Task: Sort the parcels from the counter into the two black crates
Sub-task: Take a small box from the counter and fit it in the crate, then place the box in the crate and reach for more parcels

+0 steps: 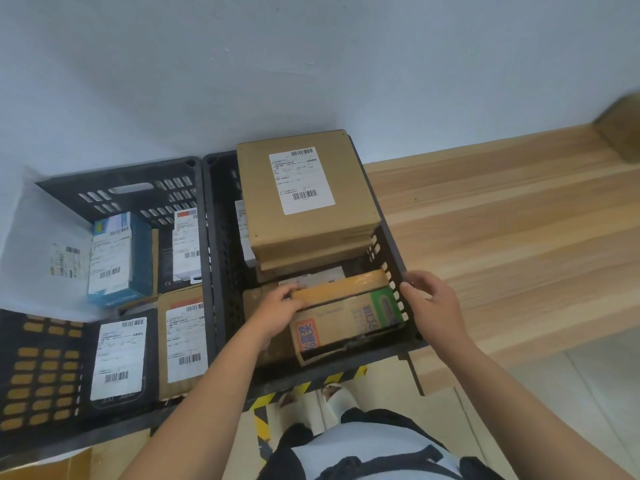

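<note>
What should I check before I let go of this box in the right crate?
1. Left hand grips the printed box: ok.
2. Right hand holding anything: cannot tell; it is at the rim of the right crate.
3. Printed box inside the crate walls: ok.
4. Printed box lying flat: cannot tell.
5. Gap to the big brown box behind it: ok.
6. Another parcel waiting on the counter: ok, one at the far end, blurred.
</note>
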